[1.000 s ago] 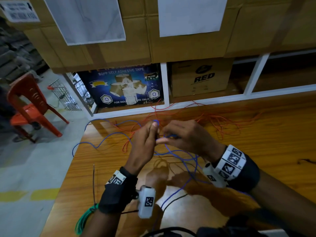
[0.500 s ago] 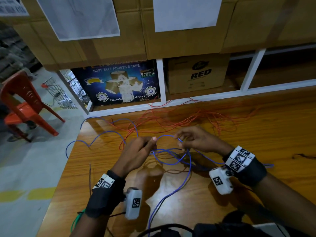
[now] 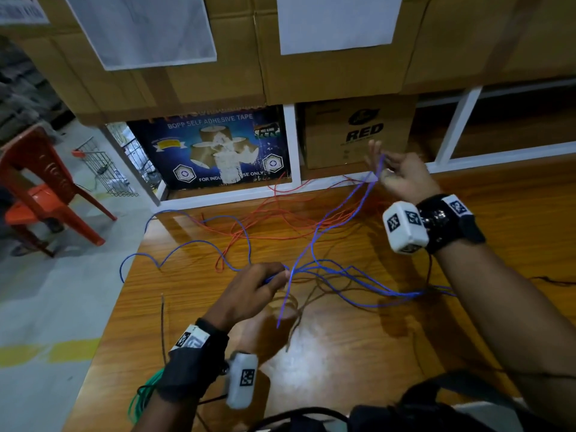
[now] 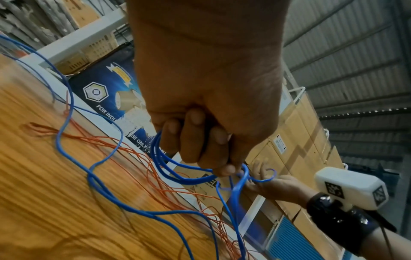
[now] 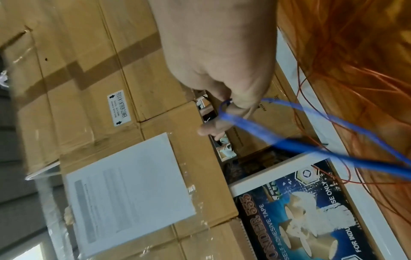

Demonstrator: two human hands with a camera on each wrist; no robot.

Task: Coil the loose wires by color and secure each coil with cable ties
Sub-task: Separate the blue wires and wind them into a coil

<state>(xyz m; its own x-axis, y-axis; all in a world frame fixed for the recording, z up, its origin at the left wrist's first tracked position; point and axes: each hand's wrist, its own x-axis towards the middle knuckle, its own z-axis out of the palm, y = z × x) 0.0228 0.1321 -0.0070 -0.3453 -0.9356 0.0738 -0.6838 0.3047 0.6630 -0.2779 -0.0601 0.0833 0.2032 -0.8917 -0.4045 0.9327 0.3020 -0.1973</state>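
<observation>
The thin blue insulated wire [image 3: 314, 244] runs in loose loops over the glossy wooden tabletop [image 3: 343, 353], with one long span lifted off the wood and stretched between the two hands. The left hand [image 3: 249, 294] hovers low near the middle of that tabletop, its fingers curled round several gathered blue loops, which the left wrist view shows bunched under the fingertips [image 4: 219, 139]. The right hand [image 3: 402, 176] is raised toward the tabletop's far edge, thumb and forefinger pinching a bend of the same wire while the other fingers spread loosely. Beneath the lifted span, a tangle of thin orange wires [image 3: 280, 213] sprawls across the far half of the tabletop, and some blue loops cross over it. A green wire bundle [image 3: 143, 397] hangs at the tabletop's near left edge by the left forearm, and a dark wire [image 3: 162, 325] lies just left of the left hand. The likely trouble is snagging: drawing more blue length in could drag orange strands along and mix the colours. The gathered loops look uneven too, so a slack grip may let them spring apart before any cable tie goes on; no tie is visible.
</observation>
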